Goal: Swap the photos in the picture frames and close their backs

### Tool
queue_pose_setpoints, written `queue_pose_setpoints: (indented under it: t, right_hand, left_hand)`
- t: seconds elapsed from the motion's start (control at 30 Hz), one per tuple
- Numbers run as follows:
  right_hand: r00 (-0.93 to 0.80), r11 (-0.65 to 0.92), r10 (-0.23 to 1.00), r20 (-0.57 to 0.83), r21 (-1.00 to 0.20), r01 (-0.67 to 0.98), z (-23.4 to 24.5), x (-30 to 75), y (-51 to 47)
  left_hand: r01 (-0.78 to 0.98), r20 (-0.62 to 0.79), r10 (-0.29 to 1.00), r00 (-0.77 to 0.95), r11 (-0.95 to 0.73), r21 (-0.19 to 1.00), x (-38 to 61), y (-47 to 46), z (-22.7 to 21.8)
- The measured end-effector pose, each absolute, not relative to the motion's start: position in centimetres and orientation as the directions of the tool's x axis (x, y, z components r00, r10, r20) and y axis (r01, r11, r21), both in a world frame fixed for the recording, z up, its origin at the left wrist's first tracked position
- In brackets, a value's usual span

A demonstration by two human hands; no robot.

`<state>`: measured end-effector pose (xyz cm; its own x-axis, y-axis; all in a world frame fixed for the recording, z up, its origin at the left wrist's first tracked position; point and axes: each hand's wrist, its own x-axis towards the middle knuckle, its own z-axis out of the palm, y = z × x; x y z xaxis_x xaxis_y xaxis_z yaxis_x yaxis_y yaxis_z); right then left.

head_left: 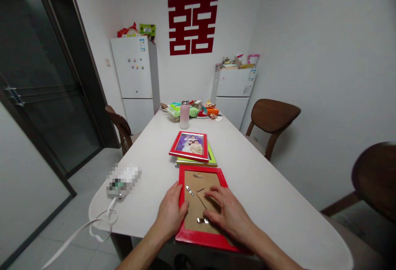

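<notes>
A red picture frame (198, 239) lies face down at the near end of the table, its brown backing board (193, 208) facing up. Small metal clips (189, 190) sit on the board, and slits mark its middle. My left hand (169, 212) holds the frame's left edge, thumb on the rim. Over the right part of the board is my right hand (227, 212), fingers curved and apart. Its thumb is at the lower metal clip (200, 220); whether it presses on it I cannot tell. Just beyond lies another red frame with a photo (192, 144), on top of a green frame (213, 156).
A pink bottle (184, 115) stands farther back, before a pile of packets (198, 109). At the left edge lies a blurred white device (123, 181) with a white cable (107, 216). Brown chairs (274, 115) flank the white table (253, 191).
</notes>
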<state>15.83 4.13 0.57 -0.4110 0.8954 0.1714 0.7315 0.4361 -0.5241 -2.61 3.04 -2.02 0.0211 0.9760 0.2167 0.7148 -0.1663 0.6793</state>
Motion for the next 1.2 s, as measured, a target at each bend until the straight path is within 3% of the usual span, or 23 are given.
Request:
queue_pose_setpoints:
  t: [0.23,0.43,0.57,0.67,0.87,0.97,1.2]
  right_hand:
    - [-0.347,0.383,0.923,0.165,-0.475,0.792,1.0,16.1,4.7]
    - [-0.351,0.417,0.909,0.225,-0.488,0.767,3.7,14.8,3.7]
    - [-0.386,0.497,0.868,0.313,-0.562,0.661,4.0,13.8,3.5]
    - [-0.314,0.456,0.887,0.338,-0.538,0.709,3.0,15.2,4.7]
    - [-0.089,0.152,0.979,0.184,-0.360,0.921,0.1,19.3,6.9]
    - [-0.066,0.098,0.992,0.107,-0.329,0.939,-0.5,19.4,7.0]
    - [-0.076,0.109,0.992,0.103,-0.358,0.927,-0.2,19.5,7.7]
  left_hand:
    - [0.556,0.187,0.982,-0.042,-0.132,0.821,-2.6,2.9,-1.4]
    - [0.238,0.123,0.990,-0.068,-0.104,0.966,-1.3,2.8,0.7]
    - [0.047,0.021,0.999,-0.042,-0.019,0.999,-2.9,2.8,1.5]
    - [-0.007,-0.047,0.997,-0.059,0.047,0.999,-6.2,2.4,1.5]
    - [0.040,-0.141,0.984,-0.113,0.146,0.989,-12.2,1.9,1.0]
    - [0.140,-0.149,0.979,-0.140,0.168,0.976,-12.8,2.2,0.5]
    - [0.510,0.078,0.944,-0.321,0.103,0.854,-12.0,2.7,-0.5]
